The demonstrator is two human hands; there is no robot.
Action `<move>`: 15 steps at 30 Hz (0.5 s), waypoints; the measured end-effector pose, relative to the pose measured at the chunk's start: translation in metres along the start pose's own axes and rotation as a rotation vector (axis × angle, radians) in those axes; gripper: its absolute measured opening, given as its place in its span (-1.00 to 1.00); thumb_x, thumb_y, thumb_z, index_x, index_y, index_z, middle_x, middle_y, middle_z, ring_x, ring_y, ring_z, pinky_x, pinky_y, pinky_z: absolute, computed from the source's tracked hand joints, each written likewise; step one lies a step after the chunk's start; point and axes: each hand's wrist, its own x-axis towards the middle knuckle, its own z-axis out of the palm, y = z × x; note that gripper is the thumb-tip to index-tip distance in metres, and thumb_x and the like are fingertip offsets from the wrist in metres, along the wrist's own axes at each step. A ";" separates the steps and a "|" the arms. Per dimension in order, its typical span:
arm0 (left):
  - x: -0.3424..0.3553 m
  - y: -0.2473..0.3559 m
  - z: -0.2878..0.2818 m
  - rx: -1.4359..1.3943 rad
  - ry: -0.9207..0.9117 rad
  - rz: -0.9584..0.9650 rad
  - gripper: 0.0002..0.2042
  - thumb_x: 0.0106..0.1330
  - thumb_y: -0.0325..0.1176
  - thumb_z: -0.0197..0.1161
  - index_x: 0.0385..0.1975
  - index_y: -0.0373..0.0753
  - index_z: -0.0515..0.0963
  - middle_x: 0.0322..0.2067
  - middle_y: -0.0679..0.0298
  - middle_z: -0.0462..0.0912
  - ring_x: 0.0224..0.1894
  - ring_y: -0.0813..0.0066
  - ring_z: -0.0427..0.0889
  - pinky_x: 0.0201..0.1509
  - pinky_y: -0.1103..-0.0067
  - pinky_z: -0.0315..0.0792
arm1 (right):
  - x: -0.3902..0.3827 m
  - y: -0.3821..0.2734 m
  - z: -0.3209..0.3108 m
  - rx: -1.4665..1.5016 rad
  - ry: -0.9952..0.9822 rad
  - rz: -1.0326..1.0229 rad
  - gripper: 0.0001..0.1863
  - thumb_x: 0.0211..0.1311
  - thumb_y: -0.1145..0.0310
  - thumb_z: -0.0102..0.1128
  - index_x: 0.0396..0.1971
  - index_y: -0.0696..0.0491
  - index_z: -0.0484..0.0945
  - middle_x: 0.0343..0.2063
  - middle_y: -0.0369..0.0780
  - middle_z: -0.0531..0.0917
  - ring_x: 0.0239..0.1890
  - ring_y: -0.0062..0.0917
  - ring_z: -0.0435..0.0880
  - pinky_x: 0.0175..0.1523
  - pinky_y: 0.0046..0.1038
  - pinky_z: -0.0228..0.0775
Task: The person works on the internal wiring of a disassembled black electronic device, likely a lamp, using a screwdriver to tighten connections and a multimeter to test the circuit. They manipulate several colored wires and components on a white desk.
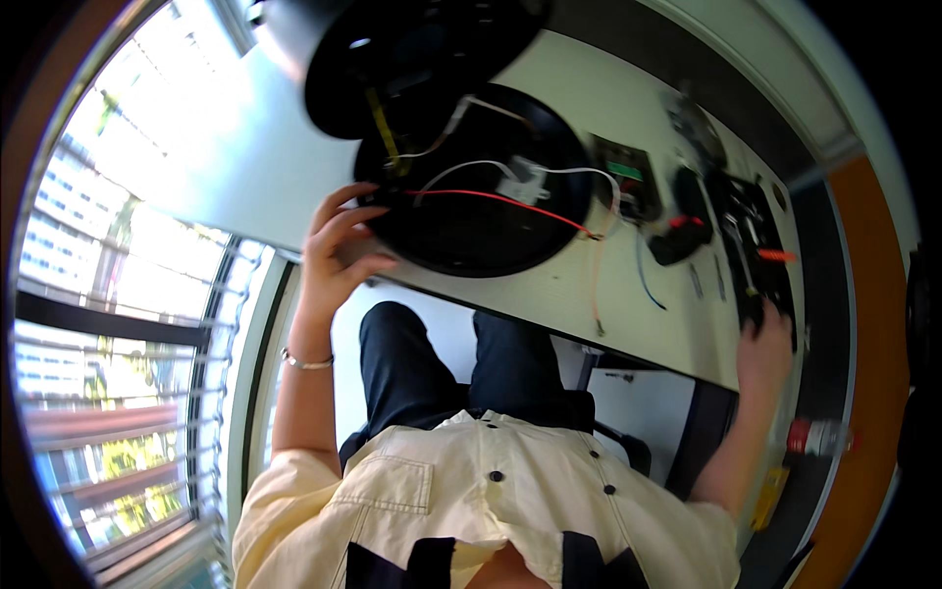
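A wide, round black appliance shell [471, 250] lies on the white table, its hollow side up. Inside it sits a small pale-grey component [523, 184], with white wires and a red wire [491, 196] running across. Behind it, a second dark round appliance part [343, 88] stands tilted, joined by wires and a yellow strip [381, 123]. My left hand [339, 245] is at the shell's left rim, fingers apart and curved, holding nothing. At the far right, my right hand [765, 348] is closed on a black-handled tool [754, 316] at the dark tool tray [780, 280]; blur hides its kind.
Right of the shell are a multimeter-like device [628, 177], a black-and-red tool [682, 231] and loose wire ends [601, 324]. A bottle [819, 438] lies beyond my right forearm. Blinds [211, 353] cover the window at left.
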 end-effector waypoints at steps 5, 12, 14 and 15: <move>-0.011 0.007 -0.001 0.117 0.283 0.097 -0.57 -0.13 -0.23 0.49 -0.23 -0.28 0.62 -0.01 0.17 0.48 -0.22 0.40 0.50 -0.20 0.55 0.50 | -0.009 0.013 -0.007 0.449 0.370 -0.189 -0.62 0.19 0.44 0.13 0.04 0.08 0.48 -0.17 -0.10 0.59 -0.20 -0.37 0.62 -0.19 -0.42 0.45; -0.007 0.099 0.028 0.431 0.099 0.549 -0.71 0.06 -0.21 0.35 -0.24 -0.20 0.63 -0.02 0.16 0.57 0.05 0.17 0.53 0.28 0.23 0.28 | -0.044 -0.065 -0.063 1.195 -0.415 -0.203 -0.66 0.10 0.54 0.21 -0.06 0.16 0.53 -0.30 -0.28 0.59 -0.36 -0.69 0.51 -0.28 -0.67 0.34; -0.001 0.115 0.039 0.377 -0.011 0.569 -0.64 0.17 -0.37 0.25 0.01 -0.14 0.49 0.02 0.22 0.56 0.15 0.28 0.47 0.42 0.19 -0.04 | -0.047 -0.090 -0.075 1.266 -0.568 -0.256 -0.68 0.02 0.59 0.24 -0.14 0.20 0.55 -0.30 -0.29 0.57 -0.35 -0.67 0.50 -0.25 -0.66 0.34; 0.000 0.117 0.045 0.382 0.000 0.563 -0.63 0.19 -0.41 0.22 0.03 -0.13 0.47 0.02 0.22 0.56 0.15 0.29 0.47 0.43 0.18 -0.07 | -0.052 -0.107 -0.085 1.301 -0.608 -0.209 -0.69 -0.06 0.63 0.24 -0.21 0.23 0.56 -0.34 -0.28 0.56 -0.32 -0.66 0.49 -0.21 -0.65 0.33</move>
